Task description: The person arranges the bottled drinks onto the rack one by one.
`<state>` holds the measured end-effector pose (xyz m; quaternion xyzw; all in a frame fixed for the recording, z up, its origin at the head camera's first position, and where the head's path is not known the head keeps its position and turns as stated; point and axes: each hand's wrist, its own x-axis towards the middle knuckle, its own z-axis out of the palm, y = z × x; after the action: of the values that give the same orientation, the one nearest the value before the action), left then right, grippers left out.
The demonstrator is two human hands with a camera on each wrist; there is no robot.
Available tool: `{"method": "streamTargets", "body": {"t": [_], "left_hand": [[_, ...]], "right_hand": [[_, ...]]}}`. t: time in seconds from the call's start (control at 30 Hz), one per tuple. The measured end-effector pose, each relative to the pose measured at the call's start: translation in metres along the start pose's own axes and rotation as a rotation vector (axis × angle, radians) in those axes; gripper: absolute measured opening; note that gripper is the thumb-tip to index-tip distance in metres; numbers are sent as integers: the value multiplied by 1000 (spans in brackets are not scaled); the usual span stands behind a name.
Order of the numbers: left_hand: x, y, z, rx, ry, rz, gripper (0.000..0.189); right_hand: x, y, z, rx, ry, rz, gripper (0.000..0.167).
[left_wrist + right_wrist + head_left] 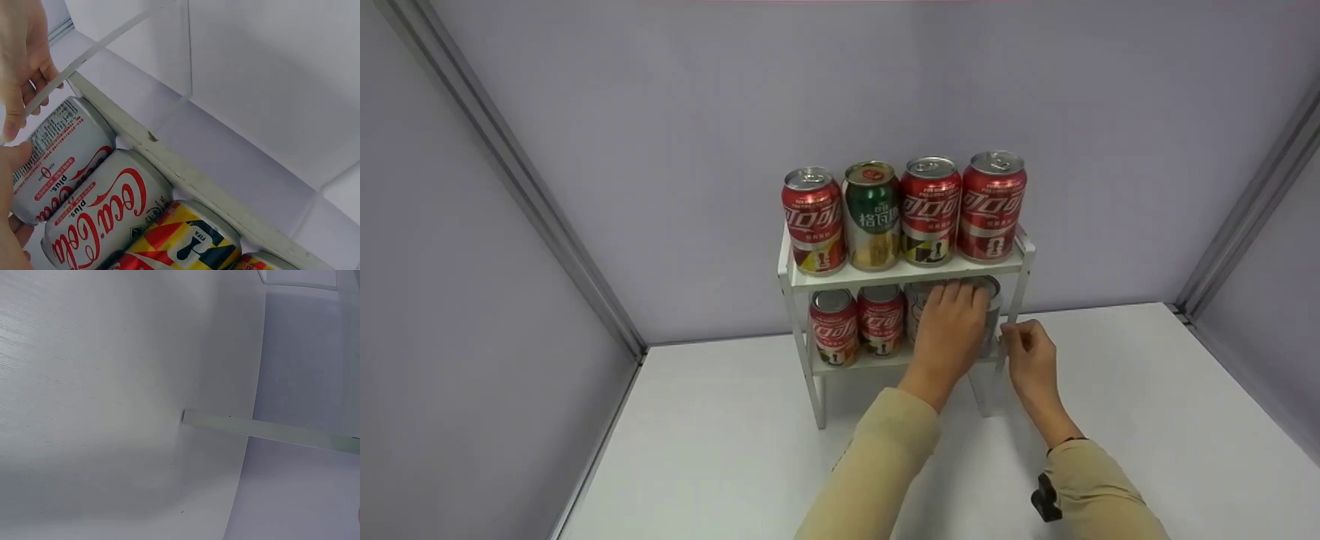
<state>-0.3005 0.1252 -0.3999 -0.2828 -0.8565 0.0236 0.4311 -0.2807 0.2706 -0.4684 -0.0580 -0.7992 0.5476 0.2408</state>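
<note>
On the lower shelf of a white two-tier rack (907,277), my left hand (952,330) grips the rightmost silver Coca-Cola can (62,157), its thumb and fingers around the side. A second silver Coca-Cola can (112,208) lies right beside that one. My right hand (1035,364) holds the rack's right upright, its thumb and fingertips around the thin bar in the left wrist view. The right wrist view has the rack's leg (270,430) down on the table, with almost none of the hand showing.
Two red cans, one (834,330) at the end and another (881,321), stand left on the lower shelf. Above them, the top shelf carries three red cans, one a Coca-Cola (994,210), and a green-and-gold can (873,217). Pale panels (720,187) enclose the white table (705,435).
</note>
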Motion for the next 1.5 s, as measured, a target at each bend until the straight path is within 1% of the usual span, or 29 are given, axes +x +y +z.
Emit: {"method": "streamTargets", "body": {"t": [0.07, 0.17, 0.27, 0.33, 0.4, 0.47, 0.53, 0.67, 0.77, 0.87, 0.93, 0.97, 1.03, 1.1, 1.2, 1.3, 1.37, 1.43, 1.5], "left_hand": [[0, -5, -1, -23, -39, 19, 20], [-1, -16, -2, -74, -114, 70, 30], [0, -25, -3, -112, -183, 114, 35], [1, -29, -5, -147, -216, 114, 36], [3, -29, -6, -173, -233, 100, 35], [5, -28, -8, -190, -227, 80, 36], [5, -27, -8, -180, -202, 74, 34], [4, -24, -6, -105, -118, 79, 25], [2, -20, -3, -53, -44, 72, 17], [2, -14, -1, -3, -13, 48, 19], [2, -10, -1, 20, -17, 30, 22], [1, -9, -1, 17, -22, 18, 23], [0, -9, 0, -9, -31, 1, 24], [-2, -11, 2, -51, -41, 8, 26], [-5, -19, 4, -92, -67, 65, 35], [-5, -26, 4, -75, -92, 149, 42], [-3, -29, 4, -56, -110, 184, 44], [-2, -30, 3, -46, -120, 196, 43], [0, -28, 2, -53, -127, 187, 43]], "right_hand": [[0, 1, 0, 5, -5, 6, 21], [-1, -2, 0, 36, -12, 24, 21], [-6, -16, -3, 60, -25, 24, 19], [-11, -28, -4, 67, -30, 23, 18], [-15, -37, -6, 71, -38, 5, 18], [-16, -41, -7, 69, -33, -2, 17], [-15, -39, -7, 64, -27, -12, 17], [-7, -20, -3, 51, -4, 7, 18], [-1, -4, -1, 45, -6, 0, 20], [1, 2, 0, 35, -14, -20, 22], [0, 3, 0, 35, -11, -27, 22], [0, 3, 0, 37, -10, -26, 22], [-1, 2, 1, 52, -8, -24, 22], [-2, 1, 1, 63, -3, -24, 21], [-2, 0, 2, 87, 6, -25, 21], [-2, 1, 2, 86, 8, -23, 20], [-2, 1, 2, 83, 8, -24, 21], [-2, 2, 2, 75, 7, -26, 21], [-1, 3, 2, 70, 11, -26, 21]]}}
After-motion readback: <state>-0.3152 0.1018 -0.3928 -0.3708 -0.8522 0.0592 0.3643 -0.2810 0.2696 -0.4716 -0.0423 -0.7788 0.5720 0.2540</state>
